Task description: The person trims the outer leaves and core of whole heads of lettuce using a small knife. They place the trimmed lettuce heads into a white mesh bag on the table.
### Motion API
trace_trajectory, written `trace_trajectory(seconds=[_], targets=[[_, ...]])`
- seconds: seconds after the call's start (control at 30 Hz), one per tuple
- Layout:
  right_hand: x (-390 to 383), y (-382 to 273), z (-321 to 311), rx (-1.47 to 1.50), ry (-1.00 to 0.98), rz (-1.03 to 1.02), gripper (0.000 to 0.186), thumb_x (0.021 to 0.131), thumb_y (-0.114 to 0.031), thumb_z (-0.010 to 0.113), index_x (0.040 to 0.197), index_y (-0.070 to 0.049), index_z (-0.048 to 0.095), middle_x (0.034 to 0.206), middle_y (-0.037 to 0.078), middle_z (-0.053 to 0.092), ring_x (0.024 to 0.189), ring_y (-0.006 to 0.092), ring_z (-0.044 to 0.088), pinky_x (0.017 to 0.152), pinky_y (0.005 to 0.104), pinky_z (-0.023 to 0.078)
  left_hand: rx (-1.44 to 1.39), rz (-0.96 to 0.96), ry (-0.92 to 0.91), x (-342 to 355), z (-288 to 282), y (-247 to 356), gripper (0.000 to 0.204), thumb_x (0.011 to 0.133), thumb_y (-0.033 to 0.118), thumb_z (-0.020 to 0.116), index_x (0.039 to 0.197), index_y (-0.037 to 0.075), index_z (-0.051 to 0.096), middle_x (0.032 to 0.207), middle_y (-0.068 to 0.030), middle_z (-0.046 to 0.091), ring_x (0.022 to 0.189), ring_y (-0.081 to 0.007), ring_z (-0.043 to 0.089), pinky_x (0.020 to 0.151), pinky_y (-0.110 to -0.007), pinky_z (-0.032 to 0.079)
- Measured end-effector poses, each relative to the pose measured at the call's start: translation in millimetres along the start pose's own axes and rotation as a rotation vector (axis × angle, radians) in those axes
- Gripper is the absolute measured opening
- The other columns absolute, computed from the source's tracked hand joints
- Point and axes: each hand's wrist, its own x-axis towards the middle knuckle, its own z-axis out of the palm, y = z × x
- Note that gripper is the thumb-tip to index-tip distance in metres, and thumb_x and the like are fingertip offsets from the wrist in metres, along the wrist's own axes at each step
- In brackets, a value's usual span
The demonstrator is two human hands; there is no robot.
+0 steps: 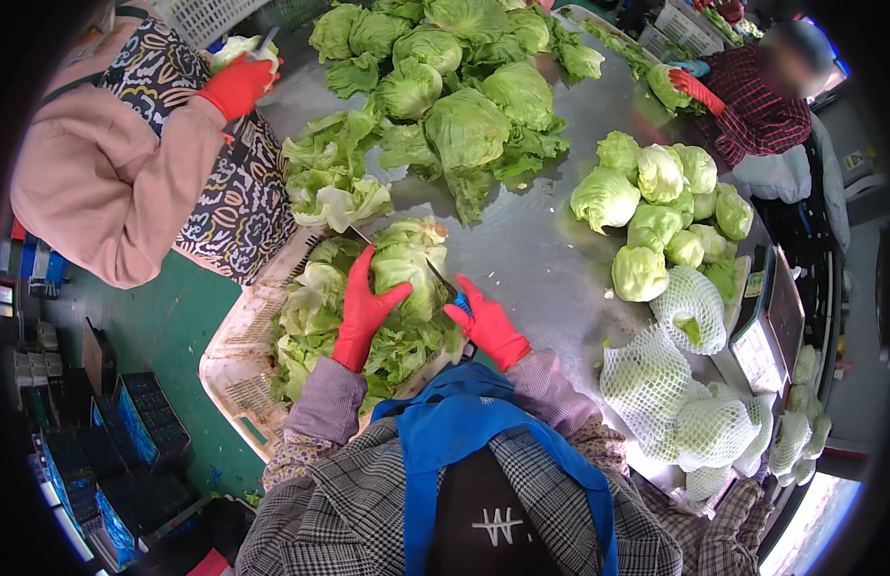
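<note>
**Lettuce head held over scrap crate**

A lettuce head (pixel 407 274) is gripped by the left hand (pixel 361 312), red-gloved, fingers spread wide round its left side. A knife (pixel 443 283) is held in the right hand (pixel 488 324), fingers closed on the blue handle, blade laid against the lettuce. Beneath, a pale crate (pixel 236 360) is filled with loose leaves. Untrimmed heads are piled on the steel table (pixel 531 245); netted heads (pixel 656 384) lie at right.

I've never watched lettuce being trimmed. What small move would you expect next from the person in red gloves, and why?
Probably a short cut at the base of the lettuce head: the left hand grips it over the leaf-filled crate, and the right hand holds a knife against it.
</note>
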Motion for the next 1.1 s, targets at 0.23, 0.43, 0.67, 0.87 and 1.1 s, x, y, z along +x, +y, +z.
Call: trace_trajectory(seconds=[0.23, 0.43, 0.67, 0.87, 1.1], targets=[[8.2, -2.4, -3.6, -0.397, 0.040, -0.049, 0.071, 0.087, -0.045, 0.054, 0.137, -0.002, 0.028, 0.079, 0.023, 0.062, 0.062, 0.0375, 0.060, 0.055, 0.0451, 0.048, 0.118, 0.069, 0.015, -3.3, 2.5, 12.4, 0.087, 0.059, 0.026, 0.082, 0.132, 0.001, 0.041, 0.129, -0.0199, 0.045, 0.120, -0.0325, 0.043, 0.101, -0.039, 0.035], [31.9, 6.8, 9.0, -0.509, 0.238, -0.123, 0.071, 0.086, -0.048, 0.053, 0.136, -0.002, 0.032, 0.081, 0.021, 0.063, 0.063, 0.0366, 0.060, 0.054, 0.0452, 0.048, 0.108, 0.054, 0.044, 0.7, 6.3, 5.8, 0.086, 0.060, 0.026, 0.082, 0.131, 0.001, 0.042, 0.127, -0.0194, 0.047, 0.118, -0.0323, 0.045, 0.100, -0.039, 0.036], [36.2, 72.8, -17.9, -0.266, 0.192, -0.021, 0.065, 0.088, -0.042, 0.055, 0.137, -0.005, 0.033, 0.092, 0.020, 0.062, 0.072, 0.0337, 0.062, 0.066, 0.0409, 0.049, -0.115, -0.064, -0.015, -8.5, -4.3, -1.4, 0.085, 0.059, 0.020, 0.084, 0.132, 0.004, 0.043, 0.128, -0.0134, 0.048, 0.118, -0.0249, 0.046, 0.100, -0.036, 0.037], [49.8, 6.6, -15.0, 0.442, 0.097, 0.232, 0.070, 0.079, -0.026, 0.071, 0.136, -0.006, 0.037, 0.093, 0.008, 0.061, 0.066, 0.0151, 0.058, 0.063, 0.0281, 0.050, -0.243, -0.161, -0.113, 15.4, -3.6, 5.0, 0.080, 0.060, 0.016, 0.083, 0.130, 0.008, 0.047, 0.127, -0.0102, 0.049, 0.116, -0.0226, 0.048, 0.099, -0.034, 0.038], [20.6, -21.7, -32.9, 0.261, 0.219, 0.104, 0.084, 0.071, -0.019, 0.079, 0.139, -0.006, 0.032, 0.084, 0.002, 0.055, 0.067, 0.0104, 0.053, 0.063, 0.0254, 0.047, -0.368, -0.139, -0.323, 41.0, 6.6, 37.5, 0.066, 0.065, 0.011, 0.077, 0.125, 0.007, 0.050, 0.124, -0.0042, 0.052, 0.116, -0.0187, 0.045, 0.101, -0.032, 0.033]])
